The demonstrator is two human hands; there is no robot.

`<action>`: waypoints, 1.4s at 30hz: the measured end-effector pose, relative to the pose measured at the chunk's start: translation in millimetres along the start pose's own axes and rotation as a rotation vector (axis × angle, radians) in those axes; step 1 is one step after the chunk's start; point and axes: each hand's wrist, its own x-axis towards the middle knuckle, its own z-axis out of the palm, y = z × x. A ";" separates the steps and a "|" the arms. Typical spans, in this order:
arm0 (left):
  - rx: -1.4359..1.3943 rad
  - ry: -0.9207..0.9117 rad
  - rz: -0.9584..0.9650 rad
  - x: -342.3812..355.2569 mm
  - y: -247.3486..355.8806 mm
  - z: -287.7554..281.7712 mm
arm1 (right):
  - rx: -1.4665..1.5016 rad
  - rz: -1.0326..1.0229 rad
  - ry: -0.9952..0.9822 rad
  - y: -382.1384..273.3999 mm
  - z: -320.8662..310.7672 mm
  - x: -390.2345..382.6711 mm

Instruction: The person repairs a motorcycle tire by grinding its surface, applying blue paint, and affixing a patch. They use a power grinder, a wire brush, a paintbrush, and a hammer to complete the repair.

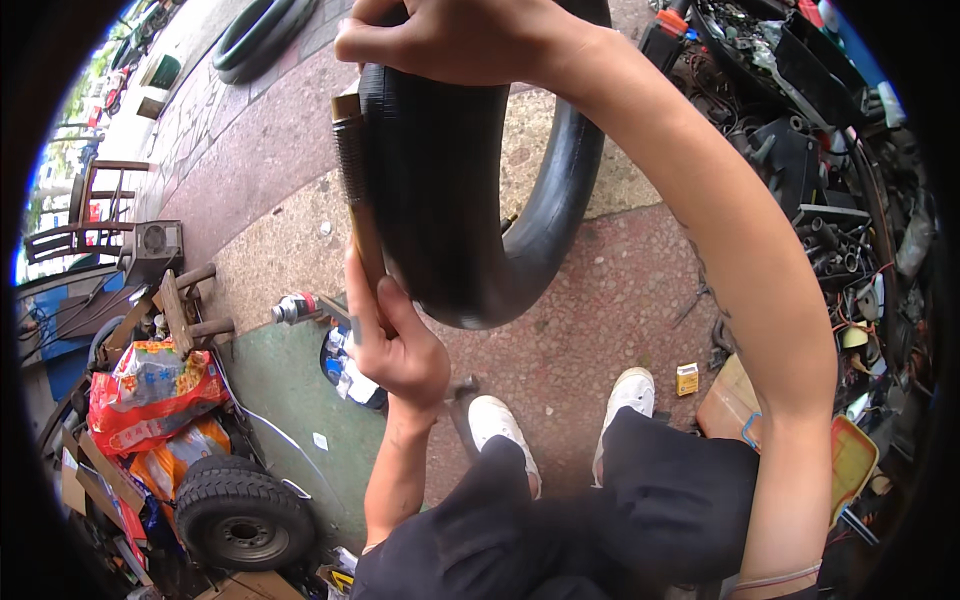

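Note:
A black rubber inner tube (430, 180) hangs in front of me at the upper middle. From above, my right hand (450, 40) grips it with curled fingers, the arm reaching over from the right. Below and to the left, my left hand (400, 350) is closed round a wooden-handled tool (368, 245). That tool stands nearly upright along the tube's left side, and a dark ribbed section (350, 160) covers its upper part. Whether the ribs touch the rubber I cannot tell.
A wheel with a tyre (245, 525) and red bags (155, 400) lie at lower left. A spray can (295, 307) is near my left hand. Piled parts (820, 230) line the right side. A small yellow box (687, 379) lies by my white shoe (630, 390).

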 end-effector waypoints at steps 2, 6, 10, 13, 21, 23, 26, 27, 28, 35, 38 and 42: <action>0.027 0.018 0.092 -21.9 -23.6 -2.6 | 0.042 0.077 -0.040 8.1 -7.3 -2.3; 0.029 0.012 0.043 -19.2 -17.8 -5.2 | 0.005 -0.017 0.041 9.4 9.8 -6.0; 0.043 0.011 0.145 -31.2 -28.0 -7.1 | 0.033 0.020 -0.065 4.3 -20.4 -0.8; -0.022 -0.030 -0.034 -30.4 -13.0 -6.1 | 0.006 -0.088 0.027 7.4 1.4 -7.2; -0.163 0.073 -0.023 -117.2 -47.9 -40.1 | -0.172 -0.166 0.080 12.7 -36.3 -13.8; -0.203 0.087 -0.265 -127.5 -57.1 -43.2 | -0.138 -0.136 0.042 3.9 -33.4 -17.9; -0.277 0.009 -0.499 -126.6 -67.6 -32.0 | -0.138 -0.073 -0.006 -13.9 -35.6 -25.7; -0.333 0.012 -0.534 -128.2 -73.9 -20.0 | -0.165 -0.075 -0.005 -14.9 -39.1 -28.8; -0.402 -0.024 -0.638 -126.7 -78.3 -16.3 | -0.185 -0.083 0.004 -15.3 -41.1 -30.1; -0.441 -0.082 -0.805 -145.9 -108.9 7.2 | -0.245 -0.038 0.003 -30.1 -50.5 -45.5; -0.212 -0.142 -0.723 -151.7 -134.5 15.5 | -0.265 -0.016 0.022 -32.4 -52.4 -48.1; 0.058 -0.169 -0.342 -157.9 -174.4 15.6 | -0.307 -0.045 0.047 -35.1 -47.0 -45.1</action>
